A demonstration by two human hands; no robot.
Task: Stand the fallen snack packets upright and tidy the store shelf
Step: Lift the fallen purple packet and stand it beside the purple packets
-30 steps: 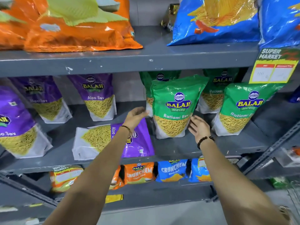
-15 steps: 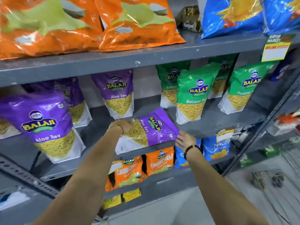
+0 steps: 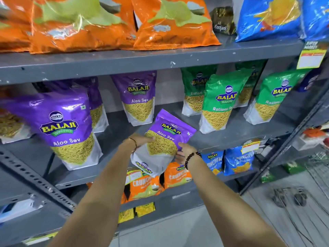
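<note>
A purple Aloo Sev packet [image 3: 162, 141] is lifted off the grey middle shelf [image 3: 222, 138], tilted with its top toward the upper right. My left hand [image 3: 140, 139] grips its left side and my right hand [image 3: 185, 150] grips its right side. Other purple Aloo Sev packets stand upright: a large near one [image 3: 65, 129] at the left and one [image 3: 138, 98] further back. Green Ratlami Sev packets [image 3: 219, 102] stand upright to the right.
Orange bags [image 3: 170, 24] and blue bags [image 3: 267, 16] lie on the top shelf. Small orange [image 3: 142, 186] and blue [image 3: 236, 161] snack packs fill the lower shelf. A yellow price tag [image 3: 311, 56] hangs at the upper right. A slotted metal upright [image 3: 35, 177] crosses at left.
The fallen purple packet, lying flat on the shelf a second ago, is now gripped by both hands and raised toward upright. The camera view has shifted left and closer.
</note>
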